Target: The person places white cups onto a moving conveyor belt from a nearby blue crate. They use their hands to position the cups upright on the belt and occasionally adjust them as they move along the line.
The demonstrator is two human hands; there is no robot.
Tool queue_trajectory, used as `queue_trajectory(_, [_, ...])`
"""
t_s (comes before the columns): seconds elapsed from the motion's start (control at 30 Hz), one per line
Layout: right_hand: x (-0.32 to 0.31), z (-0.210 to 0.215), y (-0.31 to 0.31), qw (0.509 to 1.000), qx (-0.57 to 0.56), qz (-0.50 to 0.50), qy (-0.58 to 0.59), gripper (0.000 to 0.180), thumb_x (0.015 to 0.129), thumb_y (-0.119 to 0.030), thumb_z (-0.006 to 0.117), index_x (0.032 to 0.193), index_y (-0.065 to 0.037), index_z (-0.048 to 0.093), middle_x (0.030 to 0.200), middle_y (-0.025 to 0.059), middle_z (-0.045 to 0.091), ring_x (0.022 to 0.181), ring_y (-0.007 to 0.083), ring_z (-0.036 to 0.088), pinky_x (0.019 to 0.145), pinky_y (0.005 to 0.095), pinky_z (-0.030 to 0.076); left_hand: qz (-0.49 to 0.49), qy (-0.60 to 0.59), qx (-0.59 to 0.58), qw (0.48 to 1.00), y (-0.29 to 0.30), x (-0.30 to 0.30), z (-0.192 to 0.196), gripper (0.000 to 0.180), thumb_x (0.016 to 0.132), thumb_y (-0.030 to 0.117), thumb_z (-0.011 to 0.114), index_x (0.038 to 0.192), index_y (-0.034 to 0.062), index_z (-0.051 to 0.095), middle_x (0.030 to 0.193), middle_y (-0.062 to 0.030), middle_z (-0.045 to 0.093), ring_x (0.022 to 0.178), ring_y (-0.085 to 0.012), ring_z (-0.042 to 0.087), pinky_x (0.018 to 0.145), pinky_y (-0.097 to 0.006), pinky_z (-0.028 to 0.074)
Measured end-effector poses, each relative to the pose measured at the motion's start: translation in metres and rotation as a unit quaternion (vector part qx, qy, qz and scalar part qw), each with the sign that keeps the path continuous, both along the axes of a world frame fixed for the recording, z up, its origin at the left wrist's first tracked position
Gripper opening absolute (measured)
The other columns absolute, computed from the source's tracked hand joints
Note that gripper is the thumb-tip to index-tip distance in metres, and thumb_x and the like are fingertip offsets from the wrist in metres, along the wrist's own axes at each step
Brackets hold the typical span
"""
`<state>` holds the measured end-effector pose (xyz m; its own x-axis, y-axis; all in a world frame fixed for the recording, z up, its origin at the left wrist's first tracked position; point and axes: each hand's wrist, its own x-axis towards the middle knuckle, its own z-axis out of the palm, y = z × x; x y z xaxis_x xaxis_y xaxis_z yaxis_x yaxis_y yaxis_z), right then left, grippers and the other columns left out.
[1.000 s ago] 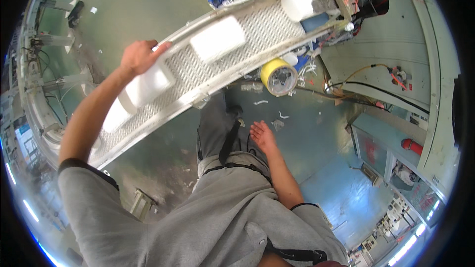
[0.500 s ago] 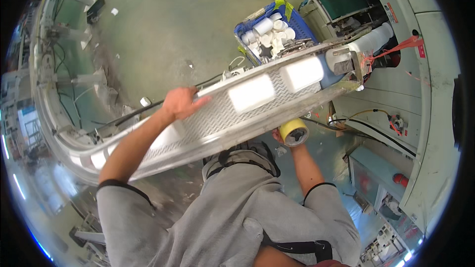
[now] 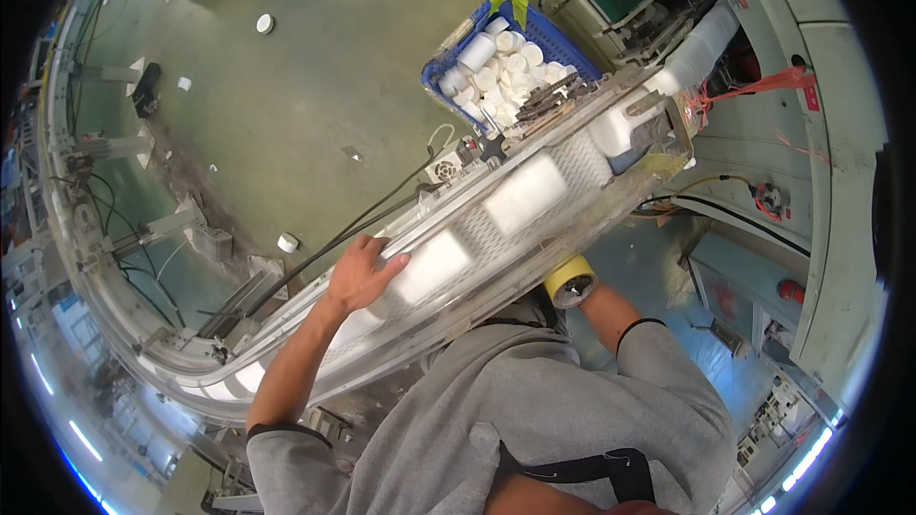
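Observation:
A conveyor point(image 3: 584, 164) with a patterned belt runs from the machine at the right down to the lower left. Blurred white block-shaped pieces point(image 3: 525, 193) lie spaced along it. My left hand point(image 3: 363, 274) rests on the far rail, thumb spread toward the nearest white piece point(image 3: 434, 265); its fingers hold nothing. At the near side a roll of yellow tape point(image 3: 571, 283) with a dark centre covers most of my right hand. The right forearm point(image 3: 611, 315) shows just behind this roll; the fingers are hidden, so their hold on the roll cannot be made out.
Beyond the conveyor stands a blue basket point(image 3: 563, 43) heaped with white round pieces and tubes. A small fan unit point(image 3: 446, 169) and black cables point(image 3: 315, 267) line the far rail. A white round piece point(image 3: 265, 24) lies on the floor. Red ribbon point(image 3: 763, 86) hangs by the machine cabinet point(image 3: 763, 162).
The view has shifted. White pieces have moved along the belt away from the machine, with another now near its outlet. My left hand stays on the far rail; my right hand has become more hidden.

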<state>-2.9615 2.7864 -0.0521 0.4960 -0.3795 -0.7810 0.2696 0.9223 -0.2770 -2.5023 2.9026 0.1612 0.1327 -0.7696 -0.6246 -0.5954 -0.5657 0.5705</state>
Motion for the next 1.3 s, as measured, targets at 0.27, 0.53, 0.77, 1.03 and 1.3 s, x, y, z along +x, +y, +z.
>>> queue_trajectory(0.27, [-0.031, -0.007, 0.001, 0.996, -0.005, 0.034, 0.086, 0.053, 0.094, -0.052, 0.049, 0.125, -0.011, 0.061, 0.122, 0.015, 0.064, 0.111, 0.0341, 0.061, 0.098, 0.046, 0.048, 0.056, -0.006, 0.025, 0.998, -0.036, -0.017, -0.002, 0.061, 0.096, 0.056, 0.049, 0.11, -0.0002, 0.068, 0.106, -0.0192, 0.063, 0.102, -0.037, 0.061, 0.09, -0.043, 0.048])
queue_trajectory(0.53, [-0.023, -0.032, 0.01, 0.99, -0.006, 0.056, 0.133, 0.052, 0.094, -0.052, 0.049, 0.124, -0.011, 0.061, 0.121, 0.0143, 0.064, 0.111, 0.0335, 0.061, 0.098, 0.0457, 0.048, 0.053, -0.049, 0.042, 0.996, -0.049, -0.023, 0.004, 0.051, 0.094, 0.051, 0.052, 0.103, 0.0047, 0.071, 0.099, -0.0158, 0.065, 0.093, -0.0363, 0.063, 0.08, -0.043, 0.049])
queue_trajectory(0.77, [0.018, -0.049, 0.023, 0.987, -0.02, 0.059, 0.151, 0.051, 0.094, -0.051, 0.05, 0.124, -0.011, 0.061, 0.121, 0.0137, 0.064, 0.111, 0.0329, 0.061, 0.098, 0.0454, 0.048, 0.092, 0.022, 0.05, 0.994, -0.082, -0.041, -0.01, 0.054, 0.098, 0.049, 0.049, 0.102, -0.0006, 0.068, 0.099, -0.0202, 0.062, 0.095, -0.0364, 0.061, 0.081, -0.042, 0.047])
queue_trajectory(1.03, [0.025, -0.046, 0.029, 0.984, -0.026, 0.055, 0.167, 0.05, 0.094, -0.05, 0.05, 0.123, -0.012, 0.062, 0.121, 0.013, 0.064, 0.11, 0.0323, 0.061, 0.097, 0.0451, 0.048, 0.146, -0.078, 0.147, 0.975, -0.109, -0.059, -0.038, 0.061, 0.098, 0.054, 0.041, 0.092, -0.0012, 0.065, 0.094, -0.0292, 0.066, 0.096, -0.0458, 0.062, 0.085, -0.047, 0.046])
queue_trajectory(1.3, [-0.01, -0.041, 0.045, 0.982, -0.012, 0.065, 0.176, 0.049, 0.094, -0.05, 0.051, 0.123, -0.012, 0.062, 0.12, 0.0123, 0.064, 0.11, 0.0316, 0.061, 0.097, 0.0447, 0.048, 0.155, -0.079, 0.141, 0.975, -0.093, -0.055, -0.05, 0.044, 0.092, 0.037, 0.044, 0.091, -0.0015, 0.063, 0.093, -0.0303, 0.065, 0.094, -0.0475, 0.061, 0.083, -0.05, 0.046])
